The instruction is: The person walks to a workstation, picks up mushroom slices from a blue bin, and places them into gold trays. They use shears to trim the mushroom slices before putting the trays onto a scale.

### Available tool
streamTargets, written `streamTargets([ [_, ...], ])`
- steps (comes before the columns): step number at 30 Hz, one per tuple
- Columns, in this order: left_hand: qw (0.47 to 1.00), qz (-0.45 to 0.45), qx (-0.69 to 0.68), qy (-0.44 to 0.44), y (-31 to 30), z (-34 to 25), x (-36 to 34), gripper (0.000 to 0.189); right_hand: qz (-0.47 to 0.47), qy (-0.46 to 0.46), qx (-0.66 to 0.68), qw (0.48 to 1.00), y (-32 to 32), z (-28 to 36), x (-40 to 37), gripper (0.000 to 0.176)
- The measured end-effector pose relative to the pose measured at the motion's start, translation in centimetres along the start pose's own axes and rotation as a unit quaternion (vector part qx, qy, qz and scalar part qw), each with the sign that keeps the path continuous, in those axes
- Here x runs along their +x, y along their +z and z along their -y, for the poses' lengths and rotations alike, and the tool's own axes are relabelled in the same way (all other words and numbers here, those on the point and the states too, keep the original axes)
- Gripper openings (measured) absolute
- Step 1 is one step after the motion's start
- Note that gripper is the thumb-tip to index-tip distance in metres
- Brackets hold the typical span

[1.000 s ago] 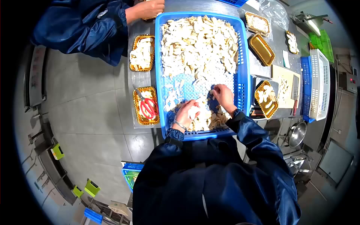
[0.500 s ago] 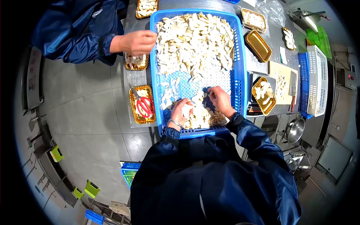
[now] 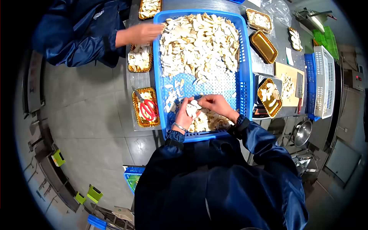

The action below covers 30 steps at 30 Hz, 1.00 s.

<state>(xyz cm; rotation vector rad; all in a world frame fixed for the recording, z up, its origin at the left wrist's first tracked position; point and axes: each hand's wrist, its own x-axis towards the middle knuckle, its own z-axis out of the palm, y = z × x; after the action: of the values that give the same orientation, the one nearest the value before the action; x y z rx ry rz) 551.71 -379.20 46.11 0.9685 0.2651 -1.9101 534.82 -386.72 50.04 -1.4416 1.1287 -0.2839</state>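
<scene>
A large blue basket (image 3: 248, 76) holds many pale slices (image 3: 199, 42), heaped at its far end, with a smaller pile (image 3: 209, 122) at the near end. Over the near left part, my left hand (image 3: 184, 115) is cupped around several white slices (image 3: 192, 109). My right hand (image 3: 217, 105) is beside it, thumb and fingers pinched together on a slice at the edge of that handful. Between the two piles the perforated blue floor of the basket shows, with small scraps at the left.
A co-worker's hand (image 3: 142, 34) is over the basket's left rim. Red-handled scissors (image 3: 148, 108) lie on a gold tray (image 3: 135, 111) at left. Right: an empty gold tray (image 3: 264, 46), a filled one (image 3: 270, 97) on a scale, and a knife (image 3: 299, 86) on a board (image 3: 293, 100).
My right hand has moved left from the near pile to the slices in my left hand. The co-worker's hand has risen slightly and is blurred, uncovering more of the tray below it.
</scene>
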Motion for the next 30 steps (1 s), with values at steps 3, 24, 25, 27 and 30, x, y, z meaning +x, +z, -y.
streamTargets([
  [3,1.0,0.025,-0.007,-0.009,0.6,-0.5,-0.5,0.03,-0.206,0.062,-0.123,0.969,-1.8,-0.3,4.3,0.027],
  [24,0.999,0.047,-0.008,0.011,-1.0,-1.4,-1.6,0.012,-0.19,0.056,-0.289,0.937,-3.1,-3.1,-0.2,0.017],
  [25,0.999,0.049,-0.006,0.013,-1.1,-1.4,-1.6,0.012,-0.166,0.104,-0.298,0.934,-2.4,-2.5,-0.3,0.019],
  [27,1.0,0.016,0.015,0.022,-0.5,-1.2,-2.0,0.01,-0.152,0.057,-0.366,0.916,-1.0,-3.8,0.0,0.021],
  [30,0.999,0.0,0.032,0.031,-0.1,-1.1,-2.2,0.011,-0.183,0.073,-0.345,0.917,-0.8,-5.2,0.2,0.025],
])
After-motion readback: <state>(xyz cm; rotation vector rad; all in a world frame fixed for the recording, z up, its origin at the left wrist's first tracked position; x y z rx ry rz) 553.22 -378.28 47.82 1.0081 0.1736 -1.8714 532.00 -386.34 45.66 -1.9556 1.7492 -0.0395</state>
